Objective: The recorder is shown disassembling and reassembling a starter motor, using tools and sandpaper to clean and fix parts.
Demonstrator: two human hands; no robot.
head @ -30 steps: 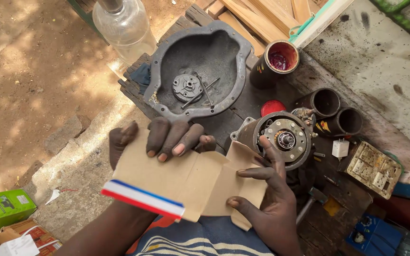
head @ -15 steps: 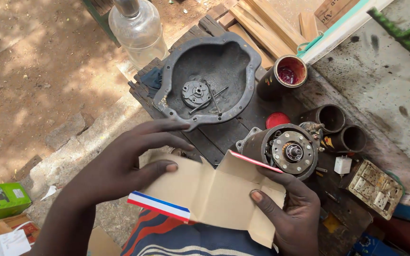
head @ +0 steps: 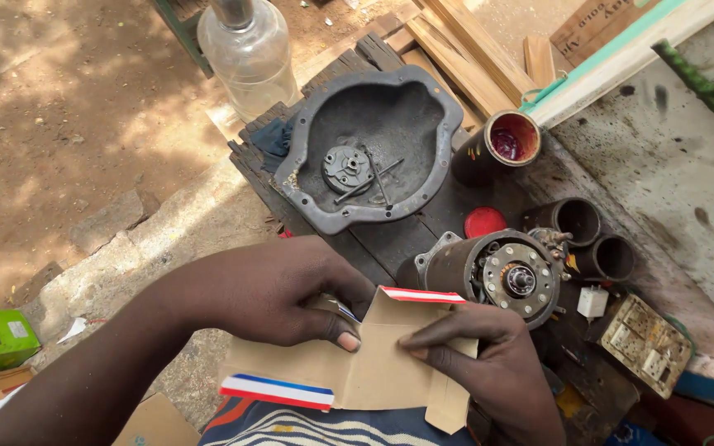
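Cardboard piece (head: 373, 372), brown with red and blue edges, sits flat between my hands. My left hand (head: 266, 293) pinches its top edge, my right hand (head: 489, 355) presses down just below the motor (head: 497, 272).

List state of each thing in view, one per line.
Cardboard piece: flattened, flaps unfolded, gripped by both hands.
Left hand: pinching the cardboard's upper edge.
Right hand: thumb pressed on the cardboard.
Motor: lying on its side, end face exposed.
Metal housing: open side up, small parts inside.
Can: upright, open, red residue inside.
Glass bottle: upright, looks empty.
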